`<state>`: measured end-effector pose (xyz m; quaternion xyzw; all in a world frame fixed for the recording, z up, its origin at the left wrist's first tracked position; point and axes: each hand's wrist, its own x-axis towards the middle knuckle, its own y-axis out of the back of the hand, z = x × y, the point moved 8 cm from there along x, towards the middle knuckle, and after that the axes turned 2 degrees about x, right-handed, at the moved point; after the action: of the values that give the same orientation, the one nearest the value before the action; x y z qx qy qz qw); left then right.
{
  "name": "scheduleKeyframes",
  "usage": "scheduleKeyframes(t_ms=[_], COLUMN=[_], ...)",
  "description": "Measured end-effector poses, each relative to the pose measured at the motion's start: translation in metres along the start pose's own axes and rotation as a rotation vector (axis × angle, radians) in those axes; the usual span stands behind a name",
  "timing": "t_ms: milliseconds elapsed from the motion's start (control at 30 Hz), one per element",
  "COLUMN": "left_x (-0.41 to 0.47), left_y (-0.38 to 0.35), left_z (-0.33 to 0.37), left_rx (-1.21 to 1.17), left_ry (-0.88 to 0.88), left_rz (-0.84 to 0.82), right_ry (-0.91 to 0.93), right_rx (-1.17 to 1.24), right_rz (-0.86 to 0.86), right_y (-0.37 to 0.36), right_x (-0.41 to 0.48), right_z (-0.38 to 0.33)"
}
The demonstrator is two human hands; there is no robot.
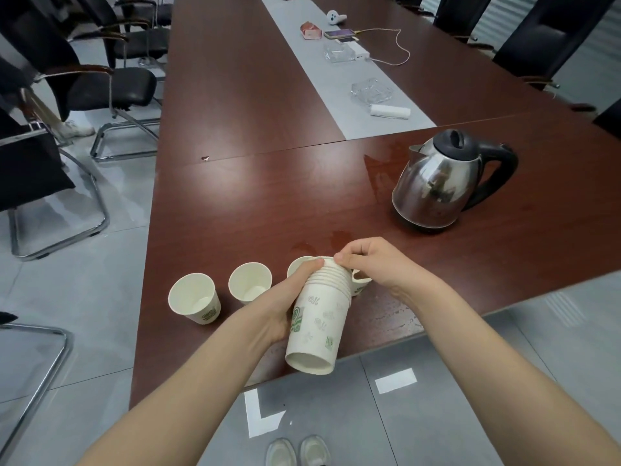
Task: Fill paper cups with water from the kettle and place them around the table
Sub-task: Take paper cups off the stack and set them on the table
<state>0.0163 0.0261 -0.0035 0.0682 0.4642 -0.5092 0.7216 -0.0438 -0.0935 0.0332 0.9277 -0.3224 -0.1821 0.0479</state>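
My left hand (pixel 285 297) grips a stack of nested white paper cups (pixel 319 317) with green print, tilted so its base points toward me. My right hand (pixel 369 260) pinches the rim of the top cup at the stack's far end. Two empty cups stand upright on the brown table (pixel 255 196): one (pixel 195 297) at the left, one (pixel 250 282) beside it. A third cup (pixel 297 265) shows behind my left hand, and a fourth (pixel 361 284) peeks out under my right wrist. A steel kettle (pixel 440 183) with a black handle stands to the right, lid closed.
Wet patches (pixel 379 176) lie left of the kettle and near the cups. Farther along the grey centre strip sit glass ashtrays (pixel 371 90), a white roll (pixel 389 111), phones with a cable (pixel 339 34) and a small box. Black chairs (pixel 111 85) line both sides of the table.
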Motion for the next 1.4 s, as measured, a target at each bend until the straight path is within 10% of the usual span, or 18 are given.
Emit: scheduleKeyframes(t_ms=[633, 1400], left_x=[0.015, 0.023], left_y=[-0.038, -0.028], left_z=[-0.002, 0.000], left_rx=[0.066, -0.104], left_ry=[-0.020, -0.076], left_rz=[-0.086, 0.058], right_ry=[-0.336, -0.098], right_rx=[0.455, -0.066], right_rz=[-0.152, 0.225], right_y=[0.033, 0.150], right_x=[-0.001, 0.033], right_z=[0.035, 0.107])
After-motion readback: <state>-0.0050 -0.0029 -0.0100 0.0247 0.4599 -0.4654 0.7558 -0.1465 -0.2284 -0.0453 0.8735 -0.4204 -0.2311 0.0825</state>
